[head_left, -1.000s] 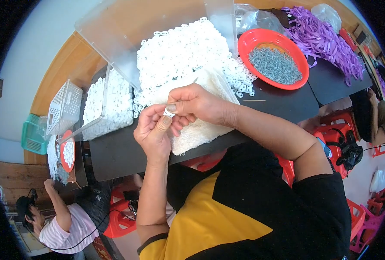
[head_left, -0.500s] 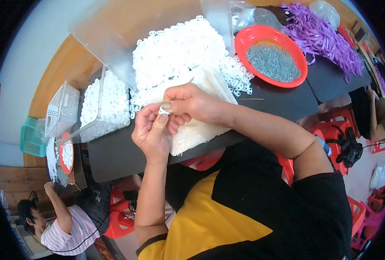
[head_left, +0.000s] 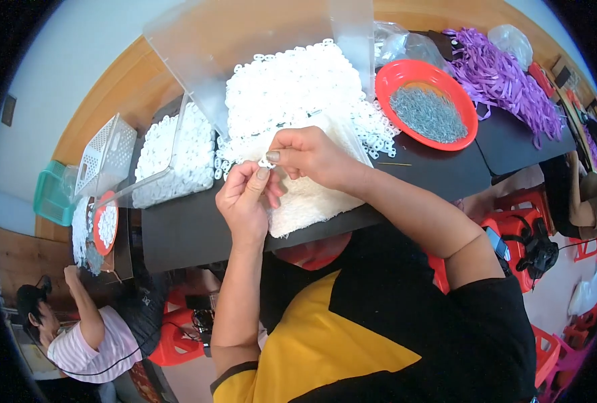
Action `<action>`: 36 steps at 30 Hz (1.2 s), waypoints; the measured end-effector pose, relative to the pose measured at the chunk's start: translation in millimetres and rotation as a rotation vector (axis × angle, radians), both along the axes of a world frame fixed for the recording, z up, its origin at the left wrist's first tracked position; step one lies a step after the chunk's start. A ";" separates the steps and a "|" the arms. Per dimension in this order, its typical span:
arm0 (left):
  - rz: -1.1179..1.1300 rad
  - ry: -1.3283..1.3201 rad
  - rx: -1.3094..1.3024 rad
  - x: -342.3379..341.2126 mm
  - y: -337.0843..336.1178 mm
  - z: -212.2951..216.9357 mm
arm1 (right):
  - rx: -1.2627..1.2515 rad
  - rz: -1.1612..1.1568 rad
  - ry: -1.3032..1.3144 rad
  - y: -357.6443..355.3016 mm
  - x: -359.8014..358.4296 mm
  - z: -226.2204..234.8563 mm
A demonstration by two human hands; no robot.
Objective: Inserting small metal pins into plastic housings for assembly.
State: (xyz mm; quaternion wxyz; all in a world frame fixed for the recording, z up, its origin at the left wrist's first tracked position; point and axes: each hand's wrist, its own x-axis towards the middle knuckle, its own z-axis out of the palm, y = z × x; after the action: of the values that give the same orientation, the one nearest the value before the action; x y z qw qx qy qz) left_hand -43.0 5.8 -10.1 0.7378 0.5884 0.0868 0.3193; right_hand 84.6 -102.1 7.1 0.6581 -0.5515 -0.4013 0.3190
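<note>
A small white plastic piece with holes [head_left: 265, 162] is pinched between both my hands. My left hand [head_left: 244, 201] grips it from below with thumb and fingers, and my right hand [head_left: 310, 154] holds its upper side between thumb and forefinger. Both hands hover over a cream towel [head_left: 308, 209] on the dark table [head_left: 191, 232]. Just beyond lies a big heap of similar white pieces [head_left: 288, 87], spilling out of a clear plastic bin [head_left: 197, 40]. Whether a smaller part sits in the held piece is too small to tell.
Right of the heap, a red plate [head_left: 471, 127] holds many small metal springs or pins [head_left: 429, 114]. Purple ribbons [head_left: 510, 80] are piled beyond. A thin stick [head_left: 393, 164] lies nearby. Leftward stand a filled clear box [head_left: 177, 161] and a white basket [head_left: 104, 158]. Another person [head_left: 90, 339] works at lower left.
The whole view has shifted slightly, with the table scene lower and farther right. My fingers have shifted on the white piece, which now shows more plainly between them.
</note>
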 end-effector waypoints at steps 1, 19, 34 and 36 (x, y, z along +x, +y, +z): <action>-0.001 0.018 -0.015 -0.4 -0.4 0.8 | 0.004 -0.004 -0.032 -0.2 0.2 -0.4; 0.000 0.037 -0.038 -2.9 2.4 0.0 | 0.042 0.004 -0.118 0.8 0.1 -2.9; 0.089 0.130 0.052 -3.5 -1.2 0.2 | -0.111 -0.009 -0.073 -7.5 2.4 5.5; 0.103 0.135 0.054 -3.8 -2.1 1.6 | -0.108 0.002 -0.036 -6.4 1.6 7.9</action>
State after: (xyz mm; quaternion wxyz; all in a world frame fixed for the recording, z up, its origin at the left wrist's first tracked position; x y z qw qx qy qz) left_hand -46.8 3.7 -8.5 0.6968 0.6231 0.1576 0.3186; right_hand 86.2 -108.5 15.0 0.6198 -0.5915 -0.3957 0.3306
